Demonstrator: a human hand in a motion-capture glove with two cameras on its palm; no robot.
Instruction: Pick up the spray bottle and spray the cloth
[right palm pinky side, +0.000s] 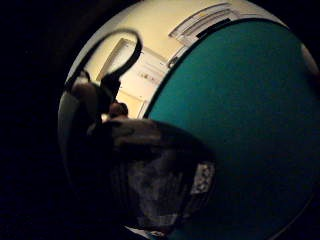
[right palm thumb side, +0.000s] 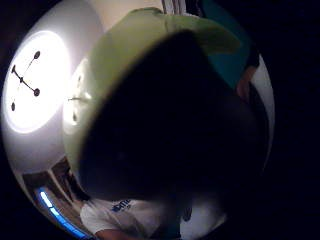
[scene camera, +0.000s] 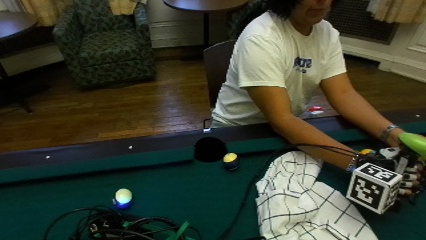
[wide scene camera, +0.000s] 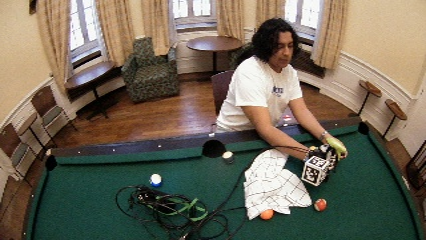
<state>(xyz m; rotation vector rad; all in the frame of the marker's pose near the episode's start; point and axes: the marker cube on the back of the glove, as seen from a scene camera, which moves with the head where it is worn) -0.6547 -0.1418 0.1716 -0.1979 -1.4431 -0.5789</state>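
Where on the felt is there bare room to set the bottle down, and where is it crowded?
Bare felt lies beyond the white checked cloth toward the far-right cushion, past the orange ball, and left of the blue-and-white ball. Crowded: the cable tangle at front centre, and the spot where the gloved right hand holds the green spray bottle beside the cloth.

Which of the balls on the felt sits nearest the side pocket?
The yellow-and-black ball, right beside the side pocket. The blue-and-white ball is out on the felt; both orange balls lie by the checked cloth.
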